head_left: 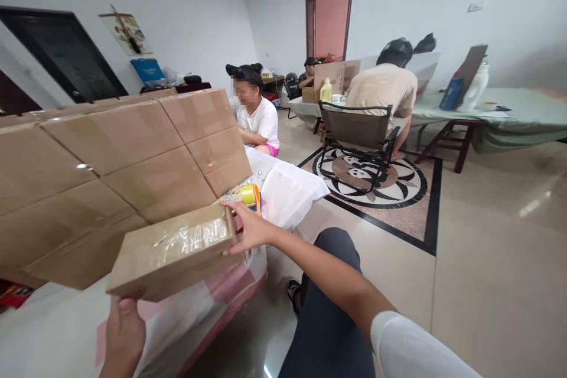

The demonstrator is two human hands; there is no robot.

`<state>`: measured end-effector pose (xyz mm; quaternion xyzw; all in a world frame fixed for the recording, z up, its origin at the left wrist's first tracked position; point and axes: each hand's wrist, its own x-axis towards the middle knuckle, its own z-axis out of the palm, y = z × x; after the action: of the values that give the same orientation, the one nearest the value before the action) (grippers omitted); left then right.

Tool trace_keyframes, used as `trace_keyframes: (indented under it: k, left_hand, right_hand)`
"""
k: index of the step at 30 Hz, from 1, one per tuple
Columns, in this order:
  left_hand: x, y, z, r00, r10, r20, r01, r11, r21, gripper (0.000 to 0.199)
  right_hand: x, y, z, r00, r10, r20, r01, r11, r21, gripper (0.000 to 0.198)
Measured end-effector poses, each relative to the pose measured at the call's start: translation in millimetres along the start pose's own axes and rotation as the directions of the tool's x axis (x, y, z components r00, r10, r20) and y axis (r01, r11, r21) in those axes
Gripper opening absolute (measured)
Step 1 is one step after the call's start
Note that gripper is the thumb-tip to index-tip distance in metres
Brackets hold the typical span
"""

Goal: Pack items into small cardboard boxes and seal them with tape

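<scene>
Cardboard box point(177, 245) at 8 o'clock, held tilted over a cloth-covered worktop point(57, 331), with clear tape across its upper face: taping there apparently done, underside hidden and impossible to judge. Left hand point(126, 333) at the nearer end, thumb against the lower edge, fingers out of sight beneath; how far closed, cannot tell. Right hand point(250, 230) towards 7 o'clock, thumb and fingers wrapped round the opposite end and holding it. Just past those fingers, yellow-and-orange item point(250, 195), partly covered. Beyond, at 9 o'clock, stack of boxes point(155, 177) in close rows, sides shut and some taped, so apparently finished; held box apart from these rows, number left to handle not shown. Farther, at 11 o'clock, person in a white shirt point(266, 121), hands hidden behind the stack. Farther again, at 2 o'clock, person in a pale shirt point(383, 88), bent forward beside a folding chair point(354, 124).
</scene>
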<state>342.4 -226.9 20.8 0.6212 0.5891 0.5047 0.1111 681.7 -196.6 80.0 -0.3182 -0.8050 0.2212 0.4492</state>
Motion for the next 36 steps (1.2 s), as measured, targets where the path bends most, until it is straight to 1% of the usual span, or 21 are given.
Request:
trace_keyframes:
  k: [3,4,6,8,10,11,12,14,16,18,20,21,23,26,28,31,33,36]
  left_hand:
    - [-6.4,7.6,2.0,0.997,-0.035,0.07,0.041,0.996,-0.084,0.071]
    - [-8.4,8.0,3.4,0.995,-0.03,0.094,0.04,0.993,-0.112,0.071]
    - [-12.4,4.8,7.3,0.988,-0.013,0.156,0.034,0.99,-0.135,0.069]
    - [-16.6,-2.7,13.0,0.974,0.004,0.227,0.015,0.996,-0.085,0.064]
    - [-21.2,-11.8,20.5,0.948,0.054,0.315,-0.055,0.998,-0.006,0.058]
    - [-23.7,-15.9,24.6,0.929,0.088,0.359,-0.108,0.993,0.037,0.057]
    - [-26.2,-19.3,28.6,0.905,0.123,0.407,-0.171,0.982,0.083,0.055]
    - [-31.0,-23.0,35.7,0.844,0.168,0.509,-0.298,0.936,0.186,0.052]
    - [-35.1,-22.3,40.3,0.787,0.164,0.595,-0.396,0.874,0.282,0.05]
    - [-37.6,-19.1,42.4,0.749,0.141,0.648,-0.453,0.822,0.345,0.05]
    - [-38.5,-16.0,42.6,0.73,0.133,0.671,-0.487,0.79,0.373,0.05]
    - [-38.5,-15.0,42.3,0.726,0.135,0.674,-0.498,0.779,0.381,0.051]
    - [-38.3,-14.3,41.8,0.727,0.136,0.673,-0.511,0.762,0.398,0.051]
    - [-38.2,-14.5,41.3,0.727,0.138,0.672,-0.523,0.745,0.414,0.053]
    - [-38.6,-14.1,40.9,0.722,0.141,0.678,-0.535,0.736,0.416,0.055]
    - [-39.7,-12.6,39.7,0.707,0.146,0.692,-0.554,0.723,0.414,0.058]
    - [-40.5,-12.2,38.8,0.702,0.159,0.694,-0.567,0.716,0.408,0.06]
    - [-40.6,-12.7,37.6,0.708,0.193,0.68,-0.579,0.711,0.4,0.065]
  right_hand:
    - [2.6,-8.1,-8.7,0.999,0.017,-0.036,-0.016,1.0,0.02,0.124]
    - [4.6,-11.5,-12.2,0.998,0.021,-0.061,-0.019,1.0,0.024,0.123]
    - [9.9,-18.7,-22.7,0.987,0.037,-0.155,-0.033,0.999,0.031,0.121]
    - [16.0,-24.5,-40.5,0.956,0.078,-0.281,-0.07,0.997,0.038,0.119]
    - [20.3,-25.6,-67.1,0.902,0.138,-0.409,-0.136,0.99,0.033,0.118]
    - [21.0,-23.4,-82.8,0.864,0.161,-0.478,-0.174,0.985,0.017,0.118]
    - [20.5,-19.1,-99.4,0.822,0.162,-0.545,-0.209,0.978,-0.024,0.119]
    - [15.2,-4.3,-131.0,0.738,0.118,-0.664,-0.284,0.947,-0.147,0.12]
    - [5.7,16.9,-155.2,0.688,0.135,-0.713,-0.419,0.876,-0.238,0.12]
    - [-4.6,41.9,-168.1,0.633,0.192,-0.75,-0.546,0.798,-0.257,0.121]
    - [-11.3,69.1,-170.2,0.579,0.26,-0.773,-0.643,0.729,-0.236,0.121]
    - [-12.1,83.1,-168.3,0.554,0.294,-0.779,-0.681,0.698,-0.22,0.12]
    - [-7.7,111.0,-161.7,0.518,0.356,-0.778,-0.736,0.648,-0.194,0.118]
    - [11.9,148.9,-152.0,0.508,0.424,-0.749,-0.779,0.597,-0.191,0.117]
    - [30.4,169.5,-148.9,0.503,0.462,-0.73,-0.811,0.545,-0.214,0.115]
    - [61.8,193.2,-148.8,0.486,0.512,-0.708,-0.859,0.427,-0.281,0.114]
    - [83.9,205.6,-149.2,0.483,0.529,-0.698,-0.873,0.349,-0.34,0.114]
    - [117.5,220.8,-147.5,0.458,0.579,-0.675,-0.887,0.242,-0.393,0.125]
